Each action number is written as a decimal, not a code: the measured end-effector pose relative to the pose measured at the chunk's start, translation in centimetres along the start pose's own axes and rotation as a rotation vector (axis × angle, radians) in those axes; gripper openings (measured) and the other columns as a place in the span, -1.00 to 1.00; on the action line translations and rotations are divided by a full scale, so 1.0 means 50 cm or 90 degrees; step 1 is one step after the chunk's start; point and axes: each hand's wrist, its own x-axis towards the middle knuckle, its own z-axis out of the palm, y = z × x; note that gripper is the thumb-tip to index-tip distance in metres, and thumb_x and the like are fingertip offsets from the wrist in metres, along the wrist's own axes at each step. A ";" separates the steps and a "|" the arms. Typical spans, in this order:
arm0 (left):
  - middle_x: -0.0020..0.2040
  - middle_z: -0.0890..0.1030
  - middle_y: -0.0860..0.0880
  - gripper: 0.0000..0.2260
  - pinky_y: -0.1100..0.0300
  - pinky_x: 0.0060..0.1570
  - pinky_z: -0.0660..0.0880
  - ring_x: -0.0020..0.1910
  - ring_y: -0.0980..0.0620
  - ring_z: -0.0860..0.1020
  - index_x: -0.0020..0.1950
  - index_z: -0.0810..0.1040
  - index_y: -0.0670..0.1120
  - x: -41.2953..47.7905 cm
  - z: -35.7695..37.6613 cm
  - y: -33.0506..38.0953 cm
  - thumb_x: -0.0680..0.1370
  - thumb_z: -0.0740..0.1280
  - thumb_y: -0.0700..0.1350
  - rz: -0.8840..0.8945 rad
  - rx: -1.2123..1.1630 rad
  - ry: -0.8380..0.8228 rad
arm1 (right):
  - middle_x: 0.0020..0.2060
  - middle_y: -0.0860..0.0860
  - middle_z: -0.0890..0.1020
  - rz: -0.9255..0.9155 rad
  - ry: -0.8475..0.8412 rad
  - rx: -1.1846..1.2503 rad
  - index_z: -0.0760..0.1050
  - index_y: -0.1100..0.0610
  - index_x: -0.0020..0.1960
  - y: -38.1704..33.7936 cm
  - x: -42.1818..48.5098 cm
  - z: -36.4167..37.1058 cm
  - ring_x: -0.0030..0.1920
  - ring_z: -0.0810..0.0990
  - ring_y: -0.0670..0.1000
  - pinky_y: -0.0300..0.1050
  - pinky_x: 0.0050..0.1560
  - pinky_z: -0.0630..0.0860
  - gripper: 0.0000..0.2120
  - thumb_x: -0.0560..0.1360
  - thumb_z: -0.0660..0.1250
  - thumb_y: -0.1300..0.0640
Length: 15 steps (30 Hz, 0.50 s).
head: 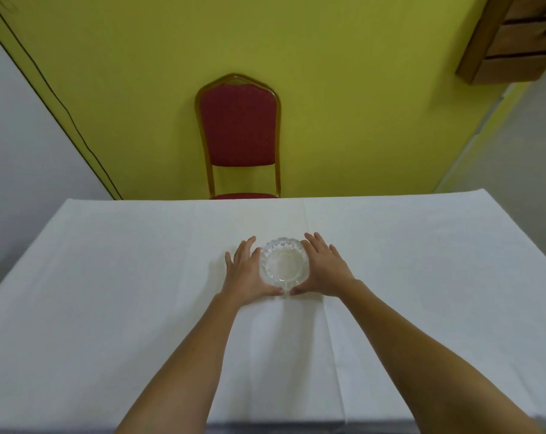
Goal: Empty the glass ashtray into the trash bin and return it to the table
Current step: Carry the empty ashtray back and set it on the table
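A round clear glass ashtray point(283, 265) with a scalloped rim rests on the white tablecloth point(109, 292) near the middle of the table. My left hand point(245, 274) cups its left side and my right hand point(323, 270) cups its right side. Both thumbs meet at the near rim, and the fingers lie spread along the sides. The bowl looks pale and I cannot tell whether anything is in it. No trash bin is in view.
A red upholstered chair point(238, 133) with a gold frame stands behind the table's far edge against a yellow-green wall. A wooden drawer unit point(515, 42) hangs at the upper right. A black cable point(58, 98) runs down the left wall.
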 end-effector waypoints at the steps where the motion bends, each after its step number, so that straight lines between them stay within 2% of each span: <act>1: 0.60 -0.02 -0.01 -0.06 -0.17 0.51 -0.18 0.60 -0.04 -0.08 0.49 0.29 -0.07 0.001 0.000 -0.001 0.25 0.49 0.34 -0.001 -0.003 -0.001 | 0.58 0.05 0.00 0.000 0.000 0.002 0.02 0.14 0.54 0.000 0.001 0.000 0.58 -0.14 0.06 0.15 0.53 -0.05 0.15 0.20 0.53 -0.29; 15: 0.60 -0.05 -0.01 -0.01 -0.16 0.52 -0.19 0.59 -0.04 -0.10 0.52 0.24 -0.10 -0.006 0.013 -0.002 0.25 0.49 0.35 -0.002 -0.002 -0.026 | 0.58 0.03 0.01 0.007 -0.028 0.039 -0.01 0.11 0.55 0.013 0.002 0.022 0.58 -0.14 0.05 0.15 0.54 -0.05 0.17 0.19 0.54 -0.28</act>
